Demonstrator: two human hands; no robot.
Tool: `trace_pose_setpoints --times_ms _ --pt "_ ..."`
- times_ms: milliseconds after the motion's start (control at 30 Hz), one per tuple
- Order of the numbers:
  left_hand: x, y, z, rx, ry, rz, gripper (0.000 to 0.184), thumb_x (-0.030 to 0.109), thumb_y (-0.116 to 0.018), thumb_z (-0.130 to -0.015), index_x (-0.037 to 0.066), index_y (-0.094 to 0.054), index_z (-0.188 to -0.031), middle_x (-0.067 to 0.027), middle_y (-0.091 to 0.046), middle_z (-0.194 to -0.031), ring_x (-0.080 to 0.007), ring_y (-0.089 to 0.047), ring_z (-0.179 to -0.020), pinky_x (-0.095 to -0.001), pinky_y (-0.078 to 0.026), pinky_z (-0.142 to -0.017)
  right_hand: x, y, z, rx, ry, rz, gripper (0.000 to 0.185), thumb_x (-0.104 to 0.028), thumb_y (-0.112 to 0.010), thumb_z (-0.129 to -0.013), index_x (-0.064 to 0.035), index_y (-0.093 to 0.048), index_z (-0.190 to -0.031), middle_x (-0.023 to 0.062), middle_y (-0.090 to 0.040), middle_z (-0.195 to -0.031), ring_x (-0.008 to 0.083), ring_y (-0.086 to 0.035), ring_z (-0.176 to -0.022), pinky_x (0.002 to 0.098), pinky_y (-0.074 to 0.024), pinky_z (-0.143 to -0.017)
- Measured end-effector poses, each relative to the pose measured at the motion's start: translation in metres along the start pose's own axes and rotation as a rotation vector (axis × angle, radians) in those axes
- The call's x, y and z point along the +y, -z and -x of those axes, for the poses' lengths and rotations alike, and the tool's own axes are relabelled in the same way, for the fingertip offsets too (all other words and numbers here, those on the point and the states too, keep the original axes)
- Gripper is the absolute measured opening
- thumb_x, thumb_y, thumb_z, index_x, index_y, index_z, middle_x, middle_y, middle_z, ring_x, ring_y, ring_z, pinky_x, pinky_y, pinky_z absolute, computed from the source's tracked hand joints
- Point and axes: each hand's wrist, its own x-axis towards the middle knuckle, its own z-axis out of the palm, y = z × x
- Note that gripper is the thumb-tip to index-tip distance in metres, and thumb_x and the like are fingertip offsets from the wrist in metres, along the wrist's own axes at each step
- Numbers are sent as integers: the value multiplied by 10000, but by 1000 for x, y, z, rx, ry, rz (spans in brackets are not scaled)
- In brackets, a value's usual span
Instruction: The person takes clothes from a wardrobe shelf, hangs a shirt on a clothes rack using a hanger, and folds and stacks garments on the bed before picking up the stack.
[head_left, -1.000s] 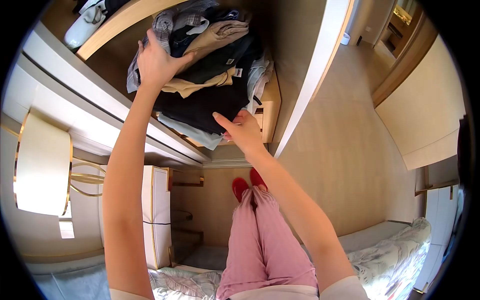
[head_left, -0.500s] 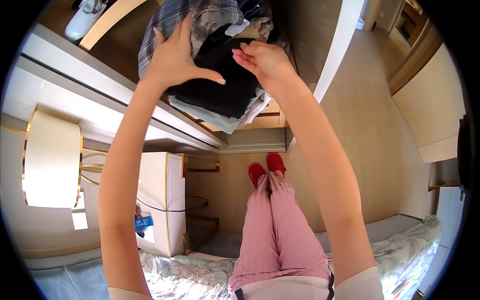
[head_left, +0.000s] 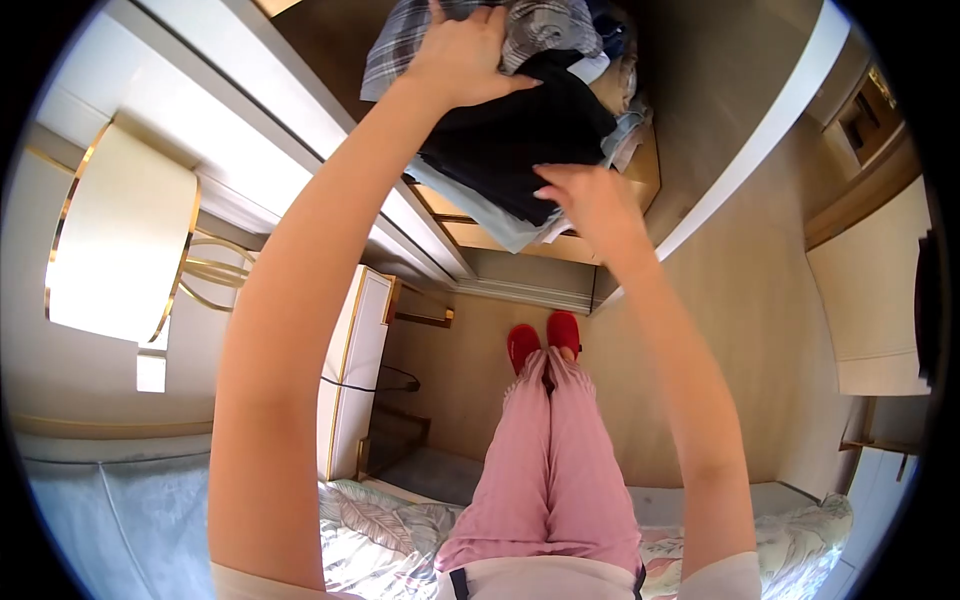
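Note:
My left hand (head_left: 462,62) rests with fingers spread on the pile of clothes, across a grey plaid garment (head_left: 385,62) and the top of a black garment (head_left: 490,140). Lower on the pile, my right hand (head_left: 598,212) has its fingers curled in a loose pinch at the black garment's lower right edge. Beneath the black cloth, a pale blue garment (head_left: 490,222) sticks out at the front. A grey checked bundle (head_left: 550,28) lies beyond my left hand. Beige clothing (head_left: 615,88) shows at the right of the pile.
The pile sits on a wooden shelf (head_left: 640,170) inside a wardrobe, with a white door edge (head_left: 750,140) at the right. A lamp (head_left: 125,235) and a white bedside cabinet (head_left: 350,380) stand at the left. Red slippers (head_left: 523,343) are on the floor.
The view has shifted, so the pile appears farther right and higher. My left hand has settled onto the clothes. My right hand has come down to the black garment's lower edge.

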Motion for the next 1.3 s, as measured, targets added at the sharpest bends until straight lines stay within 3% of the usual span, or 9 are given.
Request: trace_pose_setpoints --times_ms 200,367,467,600,800,1067,1200,1267,1300 --pt "6 17 -6 -152 6 -18 940 557 -677 -678 -118 -390 -1264 -286 -503 -1217 -376 -576 -1022 -420 -453 -894 -5 42 -62 225 71 140 135 -170 -642 -777 -62 -700 -833 157 -656 -755 307 -643 -709 375 -511 -629" --pt "-15 26 -3 -576 -51 68 1235 594 -728 -597 -124 -110 -1389 -314 -326 -1378 -403 -489 -1151 -433 -394 -975 -7 39 -69 266 154 311 96 -131 -646 -756 -52 -689 -788 142 -650 -711 296 -643 -666 371 -506 -594" --pt "-17 -31 17 -50 -265 -52 1338 595 -755 -566 -118 14 -1397 -321 -242 -1421 -414 -410 -1227 -429 -347 -1024 -4 32 -61 306 89 276 76 -115 -645 -750 -58 -689 -777 130 -650 -698 289 -646 -652 374 -503 -583" --pt "11 -13 25 36 -130 27 1200 514 -775 -574 -145 -157 -1365 -316 -350 -1347 -395 -471 -1165 -427 -356 -1017 -14 25 -35 377 104 226 165 -82 -653 -715 -69 -670 -879 77 -639 -784 248 -619 -718 349 -496 -616" --pt "-8 -5 0 -120 -98 -39 988 476 -718 -627 -154 -340 -1288 -296 -569 -1077 -389 -594 -943 -416 -430 -933 -24 -9 16 134 216 140 483 -148 -732 -629 -99 -590 -1089 39 -552 -924 216 -556 -869 341 -486 -703" --pt "-8 1 -3 -116 -173 -21 986 503 -699 -634 -157 -335 -1270 -277 -592 -1037 -389 -595 -946 -415 -438 -913 0 31 -65 168 238 251 132 -167 -650 -780 -40 -668 -814 85 -612 -799 294 -620 -724 381 -514 -668" --pt "-9 16 -2 -147 -146 0 1139 600 -714 -574 -179 -293 -1290 -299 -589 -1041 -404 -591 -949 -389 -449 -900 9 41 -77 116 295 195 117 -150 -670 -766 -47 -700 -815 120 -647 -775 316 -626 -719 382 -511 -677" --pt "0 40 2 -453 -63 94 1305 691 -722 -487 -184 -232 -1322 -344 -520 -1154 -424 -555 -1028 -384 -431 -930 15 43 -80 105 274 131 114 -146 -677 -761 -49 -705 -814 131 -650 -763 317 -629 -722 382 -512 -680" --pt "-7 22 9 -246 -170 164 1432 745 -729 -401 -169 -167 -1349 -371 -397 -1283 -439 -504 -1108 -392 -408 -960 17 43 -80 96 255 58 111 -142 -683 -756 -51 -710 -812 141 -654 -750 317 -631 -726 381 -512 -684"
